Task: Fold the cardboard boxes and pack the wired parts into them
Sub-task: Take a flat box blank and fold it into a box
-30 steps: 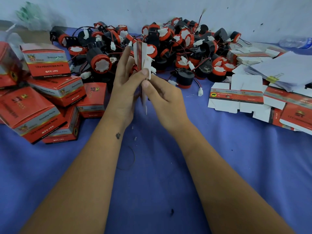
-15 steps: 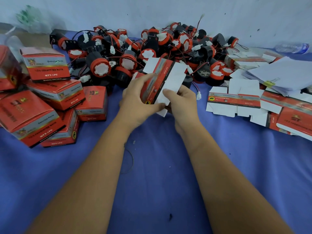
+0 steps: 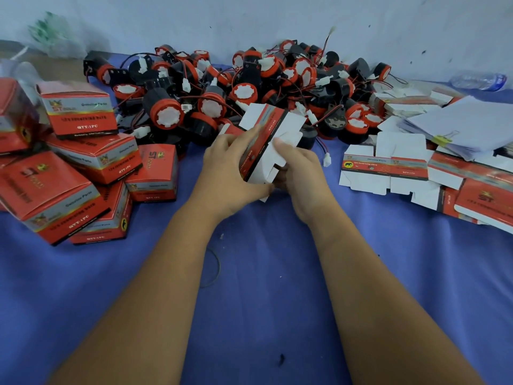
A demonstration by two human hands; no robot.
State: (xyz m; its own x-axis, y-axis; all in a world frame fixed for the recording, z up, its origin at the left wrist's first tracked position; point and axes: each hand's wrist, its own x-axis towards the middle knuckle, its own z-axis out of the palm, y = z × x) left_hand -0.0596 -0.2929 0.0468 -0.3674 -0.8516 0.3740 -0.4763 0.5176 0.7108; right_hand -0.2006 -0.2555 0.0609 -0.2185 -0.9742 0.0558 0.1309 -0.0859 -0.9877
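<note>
Both hands hold a red and white cardboard box blank (image 3: 273, 134), partly opened, just above the blue cloth. My left hand (image 3: 231, 170) grips its left side, fingers over the red printed face and thumb underneath. My right hand (image 3: 298, 169) holds the right side, with the thumb pressing a white flap. Behind the box lies a heap of black and red wired parts (image 3: 244, 87) with white connectors. Several flat box blanks (image 3: 385, 169) are spread at the right.
Several folded red boxes (image 3: 80, 159) are stacked at the left. A clipped sheaf of white paper (image 3: 466, 126) lies over the blanks at the right, with a plastic bottle (image 3: 478, 80) by the wall. A blue cloth (image 3: 255, 287) covers the table.
The blank went from being held upright and edge-on to lying tilted between both hands, lower over the cloth. It has opened into a box shape, and my right thumb now presses a flap.
</note>
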